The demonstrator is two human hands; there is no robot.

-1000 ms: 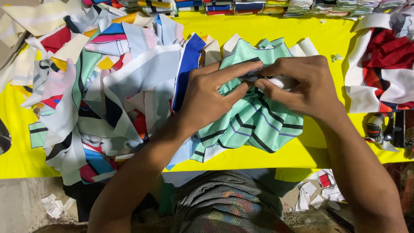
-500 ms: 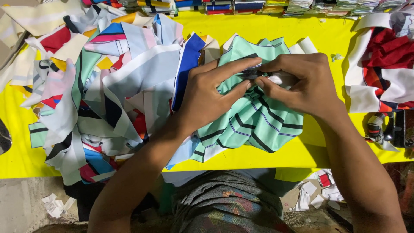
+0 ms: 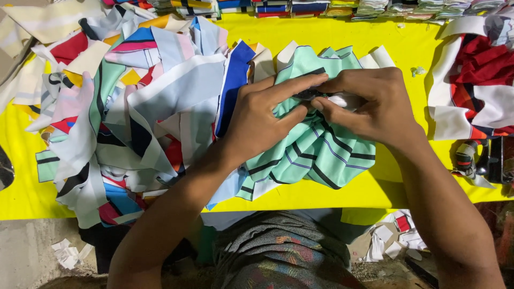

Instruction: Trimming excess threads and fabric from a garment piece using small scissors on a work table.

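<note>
Both hands, left (image 3: pixel 262 120) and right (image 3: pixel 369 104), pinch the gathered top of a mint striped cloth (image 3: pixel 316 155), likely light, limp and best gripped at its bunched folds.

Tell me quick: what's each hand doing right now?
Left hand: closed, pinching the green striped cloth.
Right hand: closed, pinching the same cloth at its top edge.

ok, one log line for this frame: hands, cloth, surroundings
left hand: pinching mint striped cloth | right hand: pinching same cloth | yellow table | scrap pile left
</note>
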